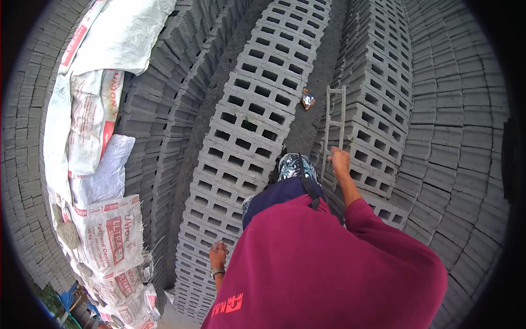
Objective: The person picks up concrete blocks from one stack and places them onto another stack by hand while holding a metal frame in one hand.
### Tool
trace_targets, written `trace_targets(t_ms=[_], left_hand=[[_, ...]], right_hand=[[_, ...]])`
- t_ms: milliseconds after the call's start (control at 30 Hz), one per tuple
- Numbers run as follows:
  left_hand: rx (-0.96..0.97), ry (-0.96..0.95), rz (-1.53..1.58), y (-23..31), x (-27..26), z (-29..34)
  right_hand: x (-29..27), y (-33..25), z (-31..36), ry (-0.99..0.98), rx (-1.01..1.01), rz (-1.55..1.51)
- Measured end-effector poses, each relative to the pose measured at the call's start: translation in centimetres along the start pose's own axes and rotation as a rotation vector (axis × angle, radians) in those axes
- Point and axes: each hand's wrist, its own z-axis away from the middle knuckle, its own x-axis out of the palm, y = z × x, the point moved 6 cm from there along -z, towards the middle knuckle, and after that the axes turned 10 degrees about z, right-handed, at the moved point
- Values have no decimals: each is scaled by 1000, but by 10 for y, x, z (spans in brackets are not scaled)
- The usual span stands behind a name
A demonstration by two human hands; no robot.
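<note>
Head view showed the person's two hands well apart. Right of centre, the right hand (338, 160) was closed around a narrow ladder-like frame (327, 118) with two pale rails joined by crosspieces. The frame stood out above the hand toward the upper part of the picture, and its lower end ran on below the grip, beside the dark strap (310, 189) near the person's waist. Below and left of centre, the left hand (218, 255) hung with bent fingers, a band (218, 271) on its wrist, over the long middle row of grey hollow blocks (233, 138); I could not tell whether it touched them or how tightly its fingers were curled.

That row ran from the lower left to the top centre, its openings facing up. Another row of hollow blocks (372, 131) lay right of the frame, and a curved wall of stacked blocks (455, 109) filled the right side. On dark ground (323, 71) between the two rows, a crumpled wrapper (308, 100) lay just left of the frame. Along the left side, white and red printed sacks (107, 230) covered more blocks, with a grey stone (69, 234) on them. A maroon top (329, 268) took up the lower centre
</note>
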Motion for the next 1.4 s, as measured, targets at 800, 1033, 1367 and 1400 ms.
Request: trace_targets(t_ms=[800, 1033, 1367, 1400], left_hand=[[757, -457, -742, 331, 305, -183], [1347, -261, -909, 356, 481, -213], [1168, 185, -1220, 326, 571, -288], [1145, 264, -1239, 322, 577, -291]], right_hand=[[18, 6, -22, 75, -121, -381], [127, 28, -113, 23, 106, -585], [181, 28, -178, 71, -12, -496], [183, 29, -183, 55, 36, -515]])
